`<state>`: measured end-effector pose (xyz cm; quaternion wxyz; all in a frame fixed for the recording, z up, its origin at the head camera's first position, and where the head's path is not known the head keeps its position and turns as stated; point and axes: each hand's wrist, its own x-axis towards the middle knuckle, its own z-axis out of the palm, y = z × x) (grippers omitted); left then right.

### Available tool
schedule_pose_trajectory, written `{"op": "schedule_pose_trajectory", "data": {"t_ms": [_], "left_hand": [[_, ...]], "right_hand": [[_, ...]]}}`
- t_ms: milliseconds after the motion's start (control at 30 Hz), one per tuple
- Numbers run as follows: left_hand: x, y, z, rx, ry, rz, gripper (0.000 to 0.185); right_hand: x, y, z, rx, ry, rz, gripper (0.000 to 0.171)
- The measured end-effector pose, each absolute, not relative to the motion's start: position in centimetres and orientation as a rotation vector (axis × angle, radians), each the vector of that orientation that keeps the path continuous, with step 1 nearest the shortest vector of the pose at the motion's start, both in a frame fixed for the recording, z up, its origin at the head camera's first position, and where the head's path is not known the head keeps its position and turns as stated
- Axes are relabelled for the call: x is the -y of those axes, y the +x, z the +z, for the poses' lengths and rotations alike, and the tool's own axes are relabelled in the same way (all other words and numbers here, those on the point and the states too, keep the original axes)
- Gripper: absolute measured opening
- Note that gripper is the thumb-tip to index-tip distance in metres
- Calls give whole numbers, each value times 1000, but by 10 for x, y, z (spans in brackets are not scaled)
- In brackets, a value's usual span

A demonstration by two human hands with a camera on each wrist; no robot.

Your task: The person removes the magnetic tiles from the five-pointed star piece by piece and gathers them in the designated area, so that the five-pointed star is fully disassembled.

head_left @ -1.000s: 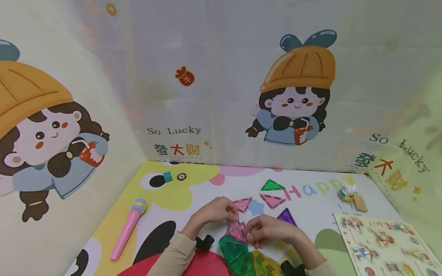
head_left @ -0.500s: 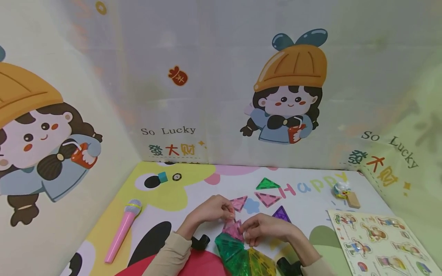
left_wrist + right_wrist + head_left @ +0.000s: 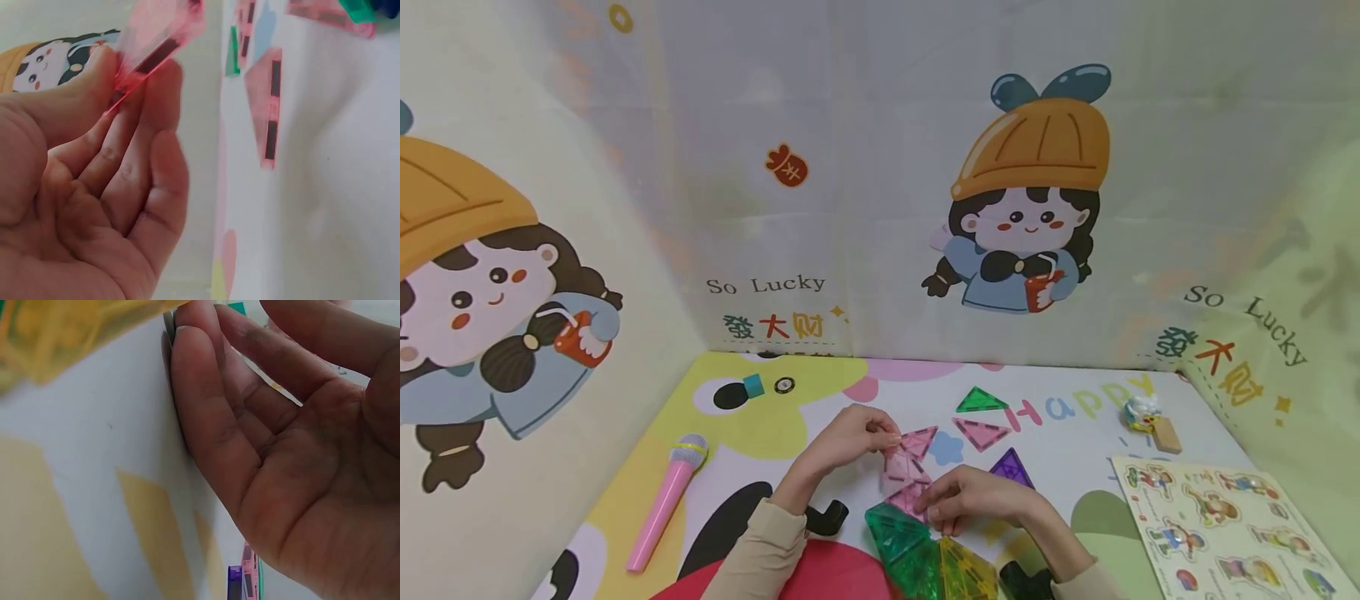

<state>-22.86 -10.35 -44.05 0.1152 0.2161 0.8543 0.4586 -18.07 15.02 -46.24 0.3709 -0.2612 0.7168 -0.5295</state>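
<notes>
In the head view my left hand (image 3: 855, 435) pinches a pink translucent magnetic tile (image 3: 901, 468) between thumb and fingers, raised off the tabletop. The left wrist view shows that pink tile (image 3: 159, 50) tilted above the palm. My right hand (image 3: 973, 500) holds the edge of another pink tile (image 3: 906, 497), which meets a joined group of green tiles (image 3: 898, 537) and yellow tiles (image 3: 966, 571). Its fingers (image 3: 200, 394) are bent close to the tabletop in the right wrist view, where their grip on the tile is hidden.
Loose triangular tiles lie beyond the hands: pink (image 3: 982, 432), green (image 3: 981, 400) and purple (image 3: 1012, 467). A pink toy microphone (image 3: 666, 504) lies left. On the right are a sticker-like picture board (image 3: 1221, 517), a small figure (image 3: 1142, 412) and a wooden block (image 3: 1167, 435).
My left hand has lifted up and away with a pink tile, which has parted from the one at the right hand. The right hand stays almost still. The head view has shifted slightly.
</notes>
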Motion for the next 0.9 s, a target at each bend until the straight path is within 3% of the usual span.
{"op": "schedule_pose_trajectory", "data": {"t_ms": [300,533,900], "left_hand": [[107,-235,-442,-2501,456,1566,21],[125,-243,-423,-2698,286,1563,25],[86,-302,-421,-2977,544,912,10]], "right_hand": [[-152,-180,-464,-1833,-667,-1359,27],[-154,-180,-466,-1821,-722,-1333,25],[-152,-177,-464,-1804,-714,-1350,27]]}}
